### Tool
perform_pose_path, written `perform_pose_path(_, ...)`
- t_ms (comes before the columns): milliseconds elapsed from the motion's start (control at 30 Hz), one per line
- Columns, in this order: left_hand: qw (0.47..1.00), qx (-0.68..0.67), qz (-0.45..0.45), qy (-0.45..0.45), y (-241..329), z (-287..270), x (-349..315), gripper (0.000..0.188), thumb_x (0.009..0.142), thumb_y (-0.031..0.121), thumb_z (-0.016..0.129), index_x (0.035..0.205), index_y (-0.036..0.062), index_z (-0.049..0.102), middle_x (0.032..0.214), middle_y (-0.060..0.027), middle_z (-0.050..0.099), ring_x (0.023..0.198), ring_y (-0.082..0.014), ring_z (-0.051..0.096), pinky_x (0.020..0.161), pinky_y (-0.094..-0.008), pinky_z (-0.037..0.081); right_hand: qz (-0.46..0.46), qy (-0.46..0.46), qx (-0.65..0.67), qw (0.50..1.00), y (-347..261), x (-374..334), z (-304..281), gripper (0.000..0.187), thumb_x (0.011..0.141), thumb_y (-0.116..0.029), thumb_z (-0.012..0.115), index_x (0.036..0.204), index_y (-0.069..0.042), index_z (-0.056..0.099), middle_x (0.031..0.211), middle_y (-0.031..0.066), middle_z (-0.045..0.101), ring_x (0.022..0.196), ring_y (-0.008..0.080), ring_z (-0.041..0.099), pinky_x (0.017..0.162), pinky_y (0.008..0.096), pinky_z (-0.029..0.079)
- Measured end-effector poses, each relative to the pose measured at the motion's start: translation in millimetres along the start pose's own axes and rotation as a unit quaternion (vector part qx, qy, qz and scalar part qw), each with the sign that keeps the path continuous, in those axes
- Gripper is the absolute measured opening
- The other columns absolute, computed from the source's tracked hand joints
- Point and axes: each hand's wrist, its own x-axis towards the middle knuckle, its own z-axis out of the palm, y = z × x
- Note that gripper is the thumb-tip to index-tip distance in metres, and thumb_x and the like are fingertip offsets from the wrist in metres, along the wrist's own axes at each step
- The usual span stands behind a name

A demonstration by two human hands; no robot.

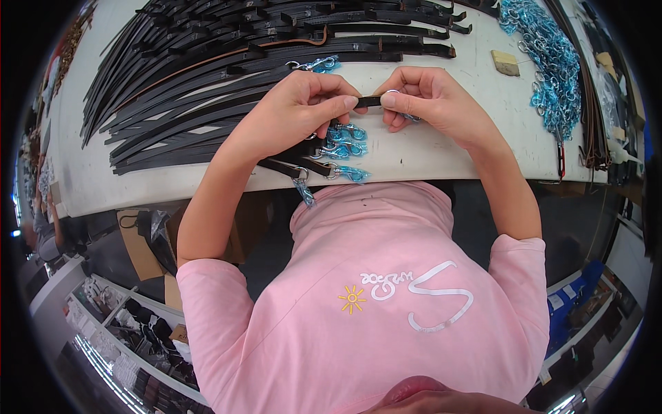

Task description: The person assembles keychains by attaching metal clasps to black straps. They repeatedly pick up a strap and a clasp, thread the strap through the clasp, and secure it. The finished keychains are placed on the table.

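A short stretch of black leather strap (369,101) runs between my two hands above the table. My left hand (303,107) is closed in a pinch on one end of it. On the other end, my right hand (429,100) pinches with thumb and fingers, and a metal ring (392,92) shows by its thumb. What hangs below the right fingers is mostly hidden. Close under my left hand lie metal snap hooks in blue wrapping (343,141), joined to black straps. Another wrapped snap hook (321,64) lies just beyond the left fingers.
Many black straps (179,76) spread over the white table (427,162) on the left and far side. At right lie a yellowish block (505,63), a heap of blue-wrapped chains (549,76) and brown straps (594,138). A cardboard box (138,241) stands under the table's left.
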Motion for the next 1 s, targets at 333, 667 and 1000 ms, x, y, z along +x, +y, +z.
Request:
perform_pose_path(333, 0.988, 0.137, 0.05, 0.045, 5.5, 13.6, -0.7, 0.022, 0.098, 0.019, 0.06, 0.103, -0.0013, 0.068, 0.077, -0.0006, 0.065, 0.062, -0.0054, 0.049, 0.057, -0.0216, 0.04, 0.002, -0.002, -0.007, 1.0, 1.9, 1.0, 0.9, 0.022, 0.096, -0.02, 0.065, 0.103, 0.001, 0.064, 0.083, 0.0046, 0.067, 0.077, 0.0089, 0.065, 0.074, 0.0244, 0.056)
perform_pose_path(667, 0.973, 0.189, 0.06, 0.118, 1.1, 23.1, -1.5, 0.02, 0.094, 0.017, 0.064, 0.095, -0.0019, 0.067, 0.074, -0.0056, 0.065, 0.067, -0.0096, 0.054, 0.065, -0.0267, 0.045, -0.019, 0.065, -0.086, 0.994, -1.6, -6.8, 16.4, 0.021, 0.097, -0.016, 0.064, 0.108, 0.002, 0.064, 0.088, 0.0035, 0.065, 0.076, 0.0079, 0.064, 0.071, 0.0234, 0.055)
perform_pose_path(1000, 0.98, 0.165, 0.062, 0.093, -1.8, 19.1, 0.4, 0.018, 0.095, 0.016, 0.063, 0.093, -0.0016, 0.064, 0.076, -0.001, 0.06, 0.073, -0.0082, 0.05, 0.07, -0.0254, 0.044, -0.058, 0.082, -0.135, 0.986, 1.8, -6.4, 29.9, 0.019, 0.098, -0.015, 0.062, 0.106, 0.002, 0.061, 0.084, 0.0013, 0.058, 0.071, 0.0066, 0.057, 0.066, 0.0234, 0.053)
